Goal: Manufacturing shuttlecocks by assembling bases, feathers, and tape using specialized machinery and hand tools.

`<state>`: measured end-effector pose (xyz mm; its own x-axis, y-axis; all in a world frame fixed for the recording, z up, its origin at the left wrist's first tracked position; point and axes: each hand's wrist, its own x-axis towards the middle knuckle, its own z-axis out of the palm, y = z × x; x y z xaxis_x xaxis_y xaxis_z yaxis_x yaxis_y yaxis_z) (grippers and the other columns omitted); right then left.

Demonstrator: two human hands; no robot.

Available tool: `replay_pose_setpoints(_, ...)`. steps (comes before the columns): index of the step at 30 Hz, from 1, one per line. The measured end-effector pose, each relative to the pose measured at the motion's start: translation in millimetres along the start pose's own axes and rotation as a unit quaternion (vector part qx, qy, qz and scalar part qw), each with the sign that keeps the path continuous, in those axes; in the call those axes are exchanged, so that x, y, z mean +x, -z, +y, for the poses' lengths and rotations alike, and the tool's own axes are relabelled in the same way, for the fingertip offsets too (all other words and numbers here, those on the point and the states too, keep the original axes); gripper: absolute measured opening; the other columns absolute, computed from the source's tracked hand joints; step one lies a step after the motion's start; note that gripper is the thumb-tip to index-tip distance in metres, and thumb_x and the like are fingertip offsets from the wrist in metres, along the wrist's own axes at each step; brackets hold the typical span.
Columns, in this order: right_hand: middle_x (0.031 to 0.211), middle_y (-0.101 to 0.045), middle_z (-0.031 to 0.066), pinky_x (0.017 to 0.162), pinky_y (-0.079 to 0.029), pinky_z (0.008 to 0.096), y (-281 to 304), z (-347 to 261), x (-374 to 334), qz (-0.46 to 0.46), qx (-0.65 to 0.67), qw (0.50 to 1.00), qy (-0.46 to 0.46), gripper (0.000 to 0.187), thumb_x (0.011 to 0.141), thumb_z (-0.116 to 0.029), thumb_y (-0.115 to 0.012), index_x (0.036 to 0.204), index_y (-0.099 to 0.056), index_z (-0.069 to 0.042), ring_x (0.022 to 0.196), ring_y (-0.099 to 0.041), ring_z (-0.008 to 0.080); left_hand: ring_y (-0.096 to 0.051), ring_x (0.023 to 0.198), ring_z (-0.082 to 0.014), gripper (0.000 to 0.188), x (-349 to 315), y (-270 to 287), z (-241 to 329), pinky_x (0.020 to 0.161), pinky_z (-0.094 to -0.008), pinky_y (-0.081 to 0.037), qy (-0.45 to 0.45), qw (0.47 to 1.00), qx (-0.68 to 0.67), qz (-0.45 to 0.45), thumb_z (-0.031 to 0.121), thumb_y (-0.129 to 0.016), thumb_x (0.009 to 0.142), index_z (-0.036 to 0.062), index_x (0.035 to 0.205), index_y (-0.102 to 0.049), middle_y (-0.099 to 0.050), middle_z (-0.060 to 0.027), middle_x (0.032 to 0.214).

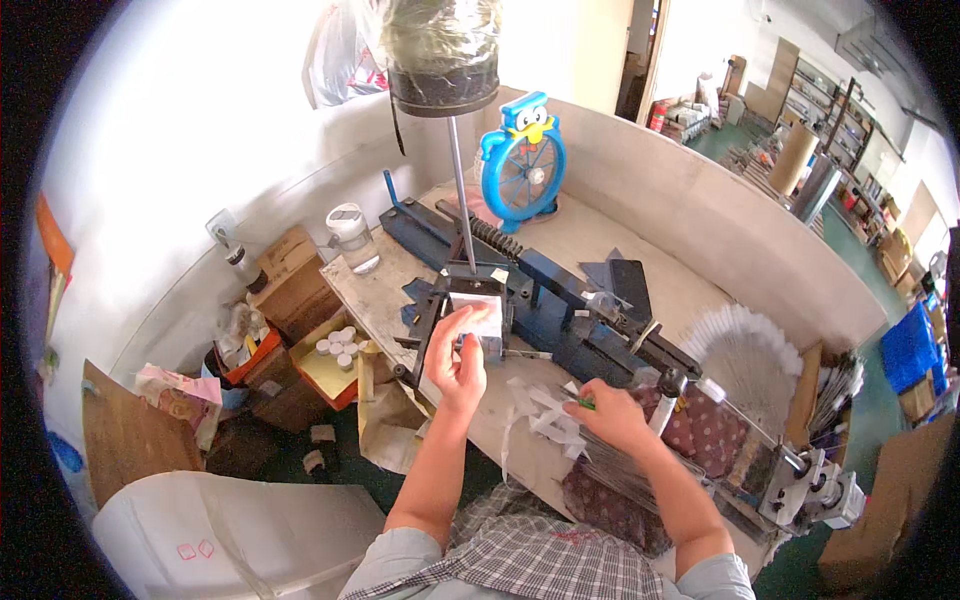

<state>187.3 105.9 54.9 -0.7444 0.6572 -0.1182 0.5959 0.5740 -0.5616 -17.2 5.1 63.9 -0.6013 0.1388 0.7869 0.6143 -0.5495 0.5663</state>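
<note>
My left hand is raised at the front of a dark metal fixture on the bench machine, its fingers loosely curved and apart from the thumb. Nothing shows between them. Just beyond its fingertips is a white block-like piece on the fixture, partly covered by the hand. My right hand is closed around a small tool with a green handle; its kind is hidden by the fingers. Beside that hand lie crumpled strips of whitish film. Under my right forearm is a bundle of thin grey wires or rods.
A long dark blue machine crosses the bench, with a plastic-wrapped motor overhead on a steel shaft. Behind stands a blue duck-shaped fan. A clear jug sits back left; cartons are below left. A fan of thin rods lies right.
</note>
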Motion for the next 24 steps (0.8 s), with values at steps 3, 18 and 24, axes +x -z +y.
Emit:
replay_pose_setpoints(3, 0.074, -0.062, 0.0167, 0.062, -0.047, 0.0428, 27.2, -26.6, 7.3, 0.078, -0.036, 0.995, 0.041, 0.037, 0.081, -0.042, -0.061, 0.089, -0.056, -0.006, 0.072, -0.061, 0.0368, -0.061, 0.095, -0.0267, 0.027, -1.0, 8.6, 4.7, 0.084, -0.0324, -0.047, -0.020, 1.000, 0.016, -0.011, -0.007, -0.046, 0.083, -0.0084, 0.109, -0.053, -0.060, -0.0204, 0.105)
replay_pose_setpoints(18, 0.066, -0.057, 0.0035, 0.058, -0.044, 0.0245, 93.2, -210.4, 99.3, 0.045, 0.424, 0.818, 0.386, 0.020, 0.094, -0.018, -0.050, 0.095, -0.055, 0.001, 0.062, -0.052, 0.0070, -0.045, 0.115, -0.0400, 0.036, -16.9, -15.0, 19.1, 0.096, -0.0469, -0.038, -0.091, 0.977, 0.186, 0.046, 0.011, -0.045, 0.084, -0.0056, 0.116, -0.047, -0.044, -0.0259, 0.124)
replay_pose_setpoints(24, 0.056, -0.046, -0.0019, 0.046, -0.035, 0.0208, 83.5, -227.1, 91.0, 0.127, 0.464, 0.806, 0.345, 0.018, 0.093, -0.018, -0.052, 0.086, -0.054, -0.001, 0.050, -0.040, 0.0040, -0.023, 0.130, -0.0486, 0.060, 3.3, -32.3, 9.2, 0.104, -0.0561, -0.021, -0.159, 0.936, 0.307, 0.071, 0.036, -0.035, 0.093, -0.0080, 0.133, -0.030, -0.025, -0.0314, 0.139)
